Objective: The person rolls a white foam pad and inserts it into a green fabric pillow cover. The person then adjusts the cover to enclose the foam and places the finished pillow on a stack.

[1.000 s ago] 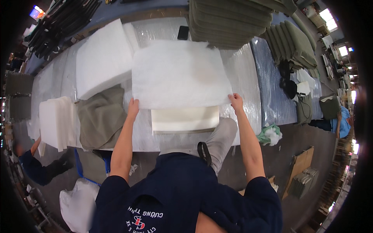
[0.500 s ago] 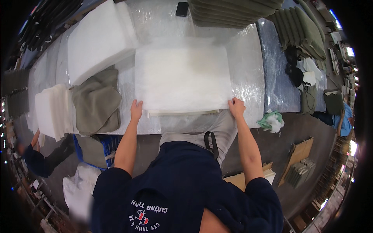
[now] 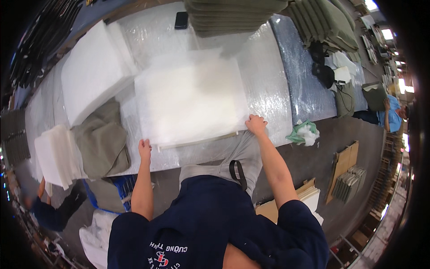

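The sheet (image 3: 192, 94) covers a pad (image 3: 199, 141) near the bench's (image 3: 268, 89) front edge. The right hand (image 3: 256, 125) pinches its near-right corner; I can't tell whether the left hand (image 3: 144, 150) grips. Uneven pulling could skew it.

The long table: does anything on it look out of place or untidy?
Yes: at the near edge of the table, on the right, a crumpled green wrapper has white fluff bulging out, perhaps waste. The white sheet also leaves a thin strip of pad showing along its near edge.
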Demonstrator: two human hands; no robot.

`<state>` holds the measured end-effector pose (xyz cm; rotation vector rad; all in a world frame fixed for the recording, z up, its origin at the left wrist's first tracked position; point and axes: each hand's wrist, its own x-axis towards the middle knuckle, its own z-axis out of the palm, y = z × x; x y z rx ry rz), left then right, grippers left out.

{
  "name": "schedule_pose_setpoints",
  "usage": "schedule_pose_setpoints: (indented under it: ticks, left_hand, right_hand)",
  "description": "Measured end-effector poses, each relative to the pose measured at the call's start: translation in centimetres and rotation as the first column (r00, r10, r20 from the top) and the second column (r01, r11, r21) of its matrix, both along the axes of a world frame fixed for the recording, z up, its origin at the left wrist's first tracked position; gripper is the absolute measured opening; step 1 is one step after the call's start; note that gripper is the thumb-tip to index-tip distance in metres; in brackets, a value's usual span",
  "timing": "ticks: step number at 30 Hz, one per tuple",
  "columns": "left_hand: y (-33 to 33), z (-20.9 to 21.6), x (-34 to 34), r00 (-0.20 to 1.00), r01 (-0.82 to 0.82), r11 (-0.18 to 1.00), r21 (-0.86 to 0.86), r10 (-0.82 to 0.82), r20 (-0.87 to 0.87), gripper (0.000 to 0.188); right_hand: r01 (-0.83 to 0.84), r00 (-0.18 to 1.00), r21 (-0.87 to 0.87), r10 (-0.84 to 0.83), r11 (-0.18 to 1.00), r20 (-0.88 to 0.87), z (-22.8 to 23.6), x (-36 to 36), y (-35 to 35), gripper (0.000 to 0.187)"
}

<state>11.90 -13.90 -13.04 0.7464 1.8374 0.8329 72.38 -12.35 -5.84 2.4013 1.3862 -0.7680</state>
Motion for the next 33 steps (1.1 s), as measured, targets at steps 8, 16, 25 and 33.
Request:
schedule_pose_setpoints:
  ticks: [8,16,25,33]
  left_hand:
    - [-0.7,-1.8,-0.8,0.969,0.138,0.980,-0.145,-0.164,-0.183,0.031]
    - [6.2,0.9,1.9,0.989,0.012,0.999,-0.040,-0.018,-0.147,0.052]
    - [9.6,2.7,5.4,0.565,0.102,0.994,-0.041,-0.092,-0.820,0.056]
    - [17.0,7.0,19.2,0.257,0.864,0.502,-0.034,-0.499,-0.828,0.070]
  right_hand:
    - [-0.007,1.000,-0.040,0.008,0.999,0.025,-0.5,0.5,-0.3,0.042]
    - [0.203,0.964,0.424,-0.106,0.883,-0.242,-0.6,0.9,0.2,0.062]
    - [-0.018,0.998,0.494,0.046,0.869,-0.044,-1.1,-2.9,3.2,0.062]
    - [-0.470,0.867,0.547,0.479,0.693,0.139,1.3,-11.8,14.6,0.065]
